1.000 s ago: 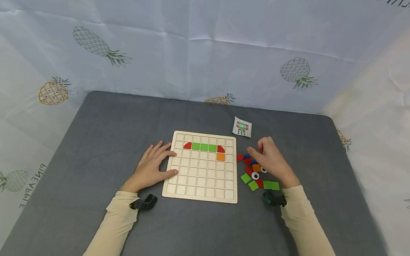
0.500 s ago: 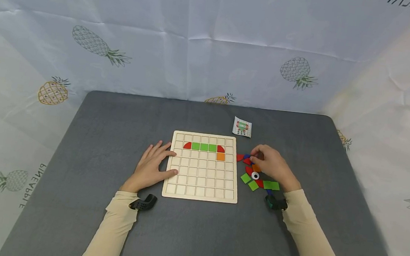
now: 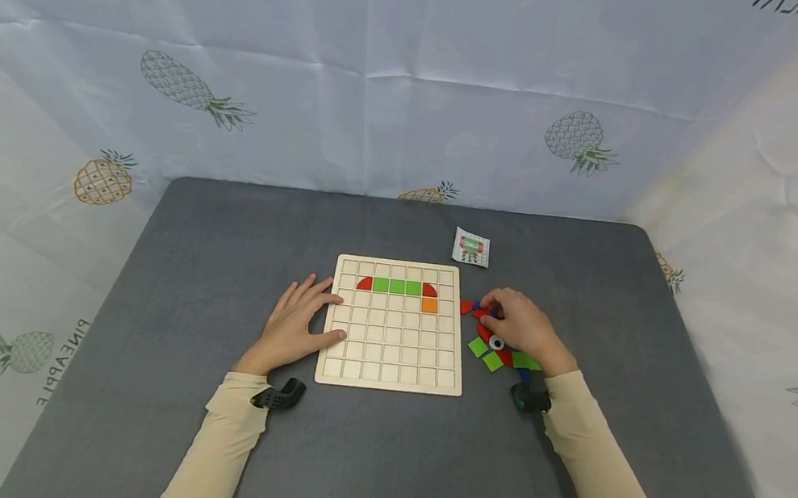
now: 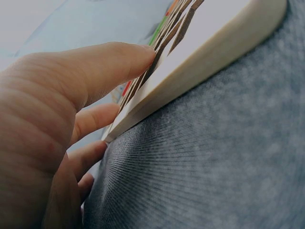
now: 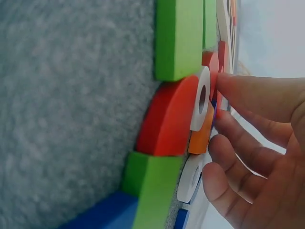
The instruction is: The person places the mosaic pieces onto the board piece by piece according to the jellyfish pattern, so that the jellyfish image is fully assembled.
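A pale wooden grid board (image 3: 387, 361) lies on the dark table. My left hand (image 3: 294, 329) rests at its left edge, fingers spread, with the thumb over the rim in the left wrist view. On the board, green squares (image 3: 397, 286) form a row between two red rounded pieces (image 3: 365, 283); an orange square (image 3: 429, 305) sits under the right one. My right hand (image 3: 522, 324) is over loose pieces right of the board. Its thumb and index fingertips are at a red piece (image 5: 213, 64); whether they pinch it is unclear. A white ring piece (image 5: 201, 98) lies close by.
Loose green squares (image 3: 478, 347), a red rounded piece (image 5: 167, 119), an orange piece (image 5: 201, 131) and blue pieces (image 5: 105, 212) lie around the right hand. A printed card (image 3: 471, 248) lies behind the board's right corner. Patterned cloth (image 3: 382, 134) hangs behind the table.
My right hand has come down from above the loose pieces and shifted slightly left among them, its fingertips now at the red and blue pieces. The left hand and board have stayed still.
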The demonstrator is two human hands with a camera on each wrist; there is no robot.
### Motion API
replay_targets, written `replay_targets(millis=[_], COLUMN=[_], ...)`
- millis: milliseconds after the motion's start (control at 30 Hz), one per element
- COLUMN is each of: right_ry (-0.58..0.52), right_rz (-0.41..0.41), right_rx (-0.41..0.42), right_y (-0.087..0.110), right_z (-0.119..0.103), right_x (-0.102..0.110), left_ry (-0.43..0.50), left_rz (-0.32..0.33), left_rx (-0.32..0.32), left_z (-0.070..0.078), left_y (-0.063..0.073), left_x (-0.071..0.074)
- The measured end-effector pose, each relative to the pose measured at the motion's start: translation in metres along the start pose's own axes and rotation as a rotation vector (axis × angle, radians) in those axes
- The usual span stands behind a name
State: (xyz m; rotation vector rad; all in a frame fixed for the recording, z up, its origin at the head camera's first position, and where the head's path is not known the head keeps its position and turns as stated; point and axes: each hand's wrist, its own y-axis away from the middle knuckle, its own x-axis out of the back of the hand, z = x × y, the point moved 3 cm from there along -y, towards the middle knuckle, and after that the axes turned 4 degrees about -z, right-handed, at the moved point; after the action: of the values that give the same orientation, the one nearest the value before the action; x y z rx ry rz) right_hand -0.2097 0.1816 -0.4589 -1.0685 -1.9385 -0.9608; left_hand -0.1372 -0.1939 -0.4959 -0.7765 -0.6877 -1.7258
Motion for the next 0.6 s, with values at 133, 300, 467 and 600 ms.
replay_targets(millis=[133,300,467,600], right_ry=[0.003,-0.007,-0.044,-0.096], right_rz=[0.001,0.007,0.021,0.026], right_rx=[-0.011,-0.003,0.028,0.049], right_y=[0.0002,0.0008,0.0027,0.0045], right_z=[-0.0007,-0.0002,0.0,-0.0022], right_x=[-0.002,-0.0023,0.0012,0.0051], left_ry=[-0.002,0.0,0.003,0.002], left_rz=[0.001,0.0,0.001,-0.001], left_rx=[-0.002,-0.004,-0.004,-0.003], left_z=[0.0002,0.0008,0.0008,0.0016], left_y=[0.0003,0.0002,0.0002,0.0007], left_x=[-0.0002,-0.0002,0.0008,0.0014])
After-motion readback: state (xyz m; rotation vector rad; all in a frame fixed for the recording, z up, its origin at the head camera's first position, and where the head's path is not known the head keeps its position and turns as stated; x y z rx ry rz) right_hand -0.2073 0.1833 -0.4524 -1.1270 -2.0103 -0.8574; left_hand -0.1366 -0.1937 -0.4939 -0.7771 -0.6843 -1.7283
